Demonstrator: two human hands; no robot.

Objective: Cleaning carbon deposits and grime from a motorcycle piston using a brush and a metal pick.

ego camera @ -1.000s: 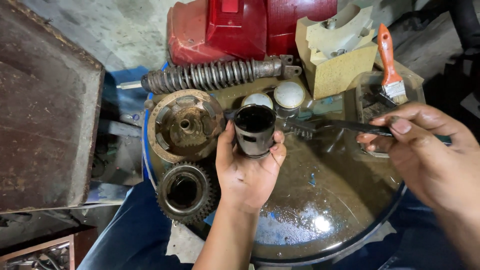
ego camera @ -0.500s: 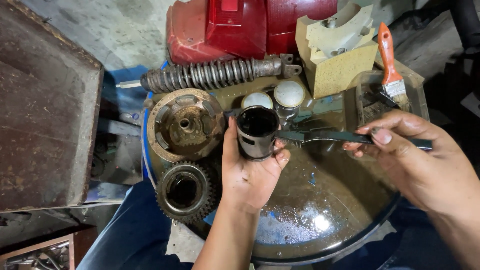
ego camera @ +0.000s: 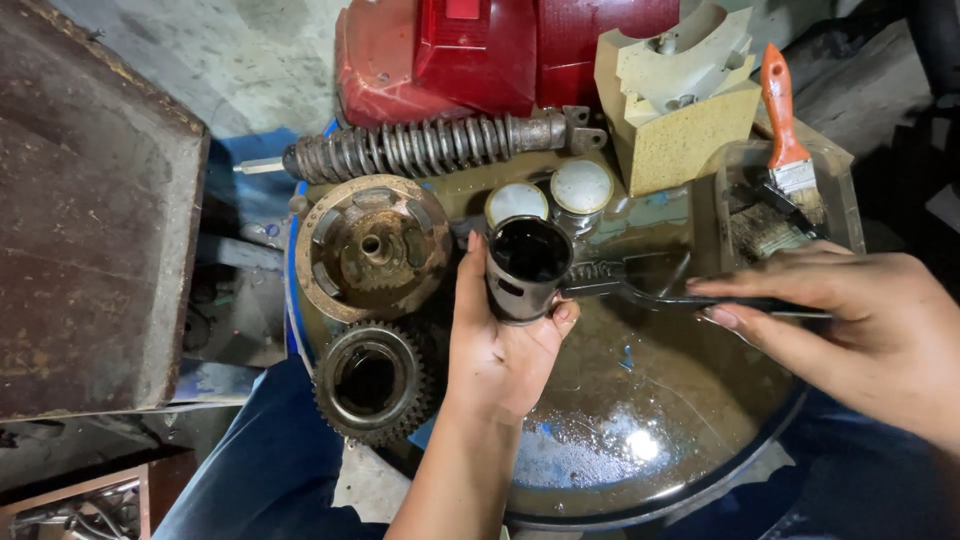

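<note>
My left hand (ego camera: 500, 345) holds a dark, oily metal cylinder (ego camera: 525, 268) upright, its open end facing up, over an oily round drum lid (ego camera: 640, 420). My right hand (ego camera: 850, 320) grips a long thin dark tool (ego camera: 660, 292) by its handle. The tool's tip lies against the right side of the cylinder, just below its rim. Both hands are wet with oil.
On the lid's left lie a round clutch-like hub (ego camera: 372, 245) and a toothed gear (ego camera: 368, 380). Behind are a coil shock absorber (ego camera: 430, 145), two white caps (ego camera: 550, 195), a red tail-light housing (ego camera: 480, 50), a yellowish block (ego camera: 680, 110), and a tray (ego camera: 840, 215) holding an orange-handled brush (ego camera: 785, 130).
My right hand has slid the thin tool leftward until its tip meets the cylinder. My left hand has kept the cylinder nearly still.
</note>
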